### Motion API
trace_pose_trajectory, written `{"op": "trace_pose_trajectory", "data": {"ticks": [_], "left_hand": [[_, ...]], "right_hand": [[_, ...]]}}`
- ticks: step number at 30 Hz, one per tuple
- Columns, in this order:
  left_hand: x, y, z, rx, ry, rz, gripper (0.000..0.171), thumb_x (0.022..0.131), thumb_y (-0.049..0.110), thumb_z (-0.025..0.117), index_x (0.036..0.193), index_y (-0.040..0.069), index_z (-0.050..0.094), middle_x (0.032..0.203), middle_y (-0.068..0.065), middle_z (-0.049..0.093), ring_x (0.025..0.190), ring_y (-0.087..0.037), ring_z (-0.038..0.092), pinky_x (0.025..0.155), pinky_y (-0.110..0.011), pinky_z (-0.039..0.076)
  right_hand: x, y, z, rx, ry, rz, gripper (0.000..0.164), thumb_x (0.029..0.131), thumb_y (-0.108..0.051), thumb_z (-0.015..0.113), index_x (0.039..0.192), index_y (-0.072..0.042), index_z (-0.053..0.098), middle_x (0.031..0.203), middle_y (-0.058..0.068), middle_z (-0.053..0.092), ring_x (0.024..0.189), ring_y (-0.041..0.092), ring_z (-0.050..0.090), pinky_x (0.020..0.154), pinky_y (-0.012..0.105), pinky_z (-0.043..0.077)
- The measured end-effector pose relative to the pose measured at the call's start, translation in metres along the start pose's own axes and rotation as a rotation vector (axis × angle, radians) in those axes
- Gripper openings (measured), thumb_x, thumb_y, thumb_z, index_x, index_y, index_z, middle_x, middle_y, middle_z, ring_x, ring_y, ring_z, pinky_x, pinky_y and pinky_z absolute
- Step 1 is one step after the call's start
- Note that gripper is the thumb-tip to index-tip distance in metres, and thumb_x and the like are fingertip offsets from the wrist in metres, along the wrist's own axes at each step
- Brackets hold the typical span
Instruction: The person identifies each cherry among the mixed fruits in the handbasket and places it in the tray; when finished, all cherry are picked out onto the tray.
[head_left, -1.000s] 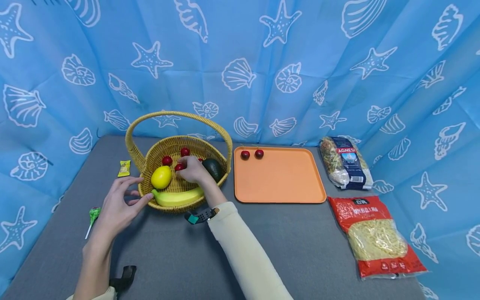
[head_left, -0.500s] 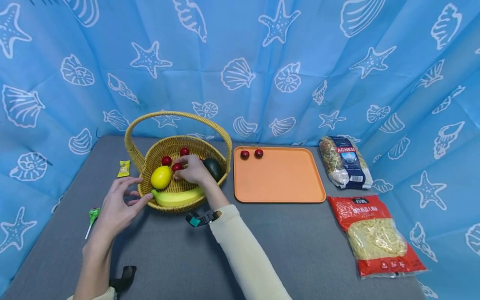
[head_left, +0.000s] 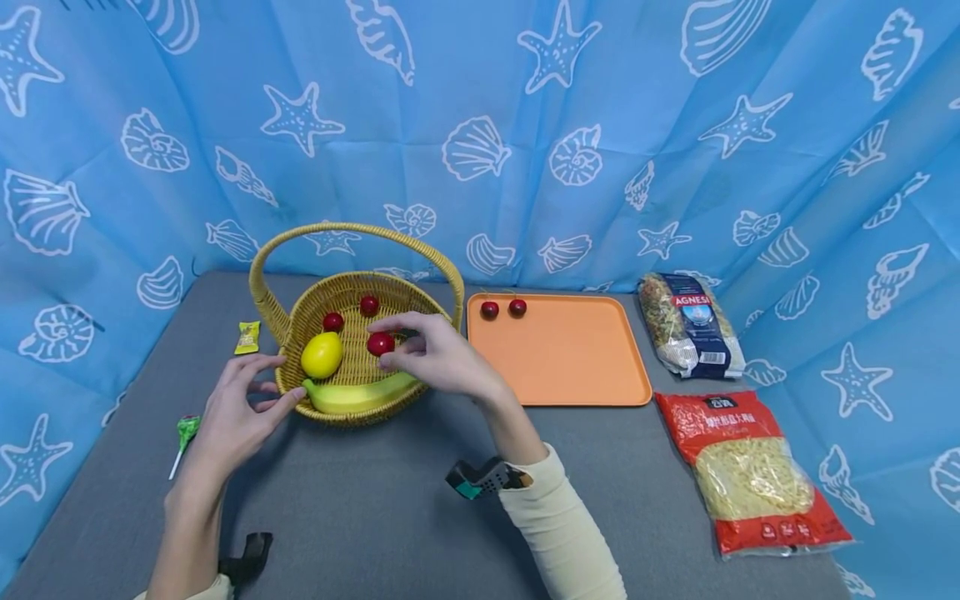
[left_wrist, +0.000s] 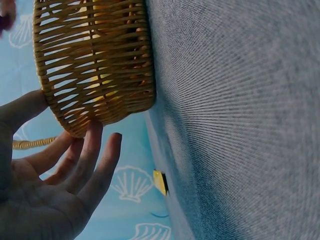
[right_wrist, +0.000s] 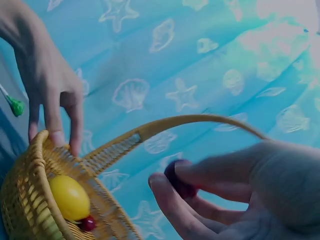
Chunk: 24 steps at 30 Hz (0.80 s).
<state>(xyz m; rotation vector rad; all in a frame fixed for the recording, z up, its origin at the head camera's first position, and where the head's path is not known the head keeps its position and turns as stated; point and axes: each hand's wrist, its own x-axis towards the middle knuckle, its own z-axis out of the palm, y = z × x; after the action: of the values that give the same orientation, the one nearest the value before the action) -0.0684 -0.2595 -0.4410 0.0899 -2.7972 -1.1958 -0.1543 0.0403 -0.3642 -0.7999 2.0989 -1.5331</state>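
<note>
Between the thumb and fingers of my right hand [head_left: 442, 354] is a dark red cherry [head_left: 381, 343], lifted over the front right of the wicker basket [head_left: 356, 279]. In the right wrist view the pinched cherry [right_wrist: 181, 179] is clear of the basket. My left hand [head_left: 243, 408] holds the basket's left rim, thumb toward the front; the left wrist view shows its fingertips [left_wrist: 95, 127] against the weave. Inside the basket lie a lemon [head_left: 322, 356], a banana [head_left: 356, 397] and two more cherries, one at the back [head_left: 369, 306]. My right hand hides the basket's right side.
Right of the basket is an orange tray [head_left: 558, 354] with two cherries [head_left: 504, 309] at its back left. Farther right lie a pasta bag [head_left: 693, 325] and a red noodle bag [head_left: 753, 475]. A yellow candy [head_left: 248, 337] and green lollipop [head_left: 187, 432] lie left.
My right hand has drawn back to the right and up from the basket's middle, bringing a cherry with it. The avocado at the right is now hidden. My left hand stays in place.
</note>
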Motion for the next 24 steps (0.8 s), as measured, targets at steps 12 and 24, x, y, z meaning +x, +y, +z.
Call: {"op": "trace_pose_trajectory", "data": {"ticks": [12, 24], "left_hand": [[-0.003, 0.0, 0.0, 0.011, 0.02, 0.01, 0.059, 0.102, 0.026, 0.079, 0.149, -0.002, 0.057, 0.146, -0.026, 0.047, 0.113, -0.044, 0.067, 0.088, -0.048, 0.069], [0.0, 0.002, 0.001, 0.015, 0.016, -0.001, 0.06, 0.101, 0.028, 0.079, 0.148, -0.002, 0.057, 0.147, -0.025, 0.046, 0.114, -0.044, 0.067, 0.088, -0.048, 0.069]], "right_hand": [[-0.07, 0.059, -0.09, -0.155, 0.388, -0.116, 0.029, 0.102, -0.005, 0.075, 0.13, 0.0, 0.073, 0.134, 0.019, 0.057, 0.105, 0.033, 0.073, 0.086, 0.019, 0.065], [-0.052, 0.164, -0.154, -0.335, 0.569, 0.195, 0.036, 0.105, 0.001, 0.066, 0.141, 0.005, 0.064, 0.147, 0.03, 0.053, 0.132, 0.048, 0.068, 0.113, 0.055, 0.06]]}}
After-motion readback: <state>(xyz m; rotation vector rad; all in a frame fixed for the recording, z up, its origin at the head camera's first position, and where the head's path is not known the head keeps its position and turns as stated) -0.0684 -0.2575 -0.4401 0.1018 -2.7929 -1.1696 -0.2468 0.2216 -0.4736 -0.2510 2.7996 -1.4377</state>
